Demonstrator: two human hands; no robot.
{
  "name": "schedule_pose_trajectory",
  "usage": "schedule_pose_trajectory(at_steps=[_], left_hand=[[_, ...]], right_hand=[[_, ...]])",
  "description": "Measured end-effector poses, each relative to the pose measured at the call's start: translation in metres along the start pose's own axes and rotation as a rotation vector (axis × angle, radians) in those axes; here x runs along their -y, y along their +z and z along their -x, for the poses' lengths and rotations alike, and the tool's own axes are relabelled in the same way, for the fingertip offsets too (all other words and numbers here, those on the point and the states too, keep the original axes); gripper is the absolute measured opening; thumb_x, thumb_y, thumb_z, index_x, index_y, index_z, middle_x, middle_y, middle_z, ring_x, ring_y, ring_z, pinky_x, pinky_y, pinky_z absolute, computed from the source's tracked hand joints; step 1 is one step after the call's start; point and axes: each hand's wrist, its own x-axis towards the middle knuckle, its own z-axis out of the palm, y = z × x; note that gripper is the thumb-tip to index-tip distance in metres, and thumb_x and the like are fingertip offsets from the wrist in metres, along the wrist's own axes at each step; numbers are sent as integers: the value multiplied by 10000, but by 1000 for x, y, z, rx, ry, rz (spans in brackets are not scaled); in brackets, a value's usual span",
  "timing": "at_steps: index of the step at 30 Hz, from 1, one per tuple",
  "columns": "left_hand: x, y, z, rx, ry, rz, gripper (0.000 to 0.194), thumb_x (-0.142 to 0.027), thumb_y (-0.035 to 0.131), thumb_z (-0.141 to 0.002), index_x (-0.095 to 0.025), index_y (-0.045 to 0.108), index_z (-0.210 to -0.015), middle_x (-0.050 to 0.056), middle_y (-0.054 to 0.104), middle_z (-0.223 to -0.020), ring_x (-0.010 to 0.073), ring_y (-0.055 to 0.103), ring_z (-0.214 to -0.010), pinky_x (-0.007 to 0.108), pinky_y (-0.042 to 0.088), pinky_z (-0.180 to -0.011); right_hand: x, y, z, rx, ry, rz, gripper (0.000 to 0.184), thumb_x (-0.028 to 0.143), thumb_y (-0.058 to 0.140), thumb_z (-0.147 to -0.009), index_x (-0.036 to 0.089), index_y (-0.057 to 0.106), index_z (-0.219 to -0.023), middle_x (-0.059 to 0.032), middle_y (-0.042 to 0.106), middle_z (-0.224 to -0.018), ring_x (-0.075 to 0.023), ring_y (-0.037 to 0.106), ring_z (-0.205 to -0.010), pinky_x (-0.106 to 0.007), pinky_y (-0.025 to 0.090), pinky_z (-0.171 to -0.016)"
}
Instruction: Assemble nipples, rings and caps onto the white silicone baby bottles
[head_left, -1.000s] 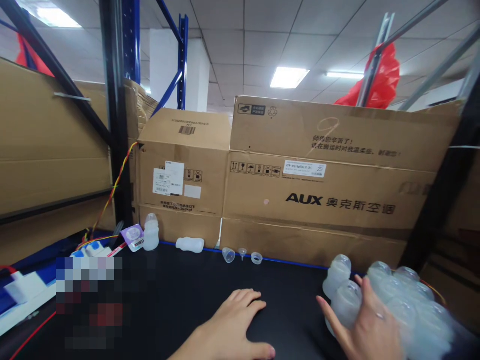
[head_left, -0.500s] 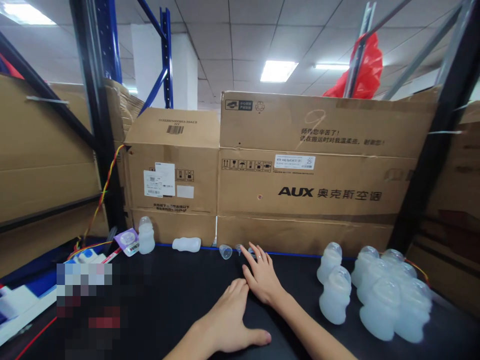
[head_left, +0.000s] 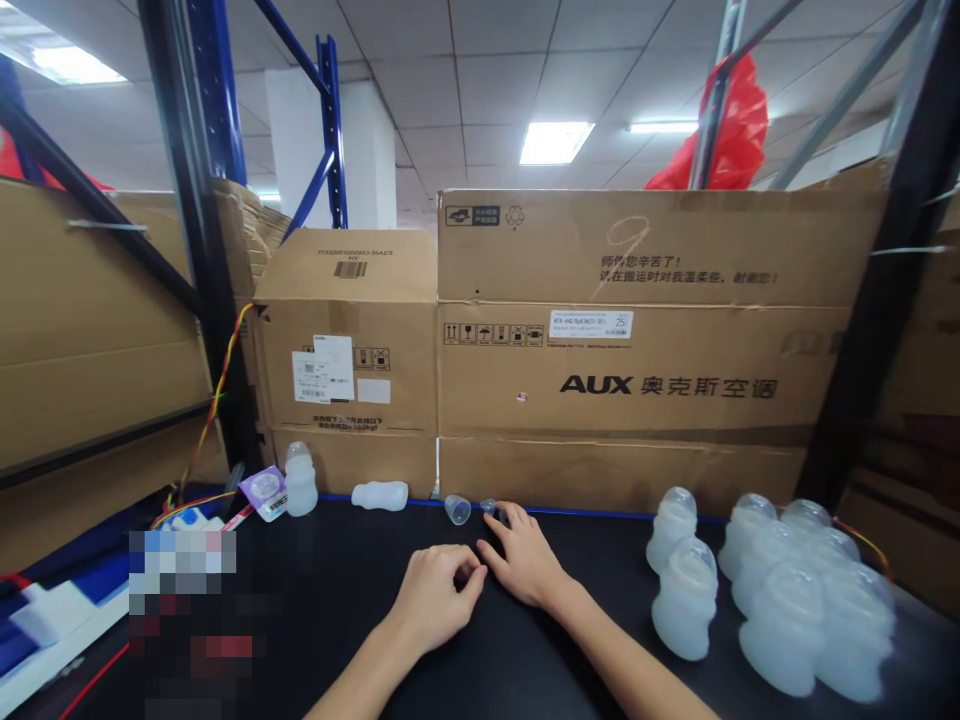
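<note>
My left hand (head_left: 441,598) is low over the black surface, its fingers curled and the thumb tip brought close to the index finger. Whatever it may hold is hidden. Just right of it, my right hand (head_left: 523,556) reaches forward with fingers spread, fingertips at a small clear piece (head_left: 489,506) near the back edge. That piece is partly covered, and its kind is unclear. To its left lies a clear cup-shaped cap (head_left: 457,510) on its side. Farther left are a frosted white bottle (head_left: 380,495) lying down and a capped bottle (head_left: 301,485) standing upright.
Several capped frosted bottles (head_left: 784,625) stand grouped at the right, with two (head_left: 684,600) slightly apart. Cardboard boxes (head_left: 622,400) wall off the back. At left are a purple-and-white packet (head_left: 264,492), a white power strip (head_left: 60,620) and cables. Dark rack posts flank both sides.
My left hand has drawn away from my right hand to the left, and its outstretched thumb has curled in toward the fingers. My right hand stays by the small clear piece.
</note>
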Motion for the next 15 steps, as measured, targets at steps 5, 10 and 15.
schedule_pose_trajectory(at_steps=[5, 10, 15], left_hand=[[7, 3, -1, -40, 3, 5, 199, -307, 537, -962, -251, 729, -958, 23, 776, -949, 217, 724, -863, 324, 523, -744], [7, 8, 3, -10, 55, 47, 402, -214, 632, -866, -304, 650, -1257, 29, 697, -1292, 251, 654, -1214, 420, 519, -1051], [-2, 16, 7, 62, 167, 138, 229, -163, 634, -873, -301, 719, -1036, -7, 737, -1114, 206, 685, -1063, 385, 533, -994]], right_hand=[[4, -18, 42, 62, -76, -49, 627, 523, 483, -1032, 145, 504, -1531, -173, 384, -1614, -312, 347, -1507, -483, 336, -1253], [6, -37, 88, 206, -153, -140, 645, 486, 572, -991, 183, 486, -1554, -168, 343, -1643, -357, 302, -1533, -536, 299, -1271], [6, -44, 108, 149, -200, -310, 497, 316, 615, -960, 265, 595, -1454, -135, 438, -1570, -326, 388, -1481, -524, 355, -1245]])
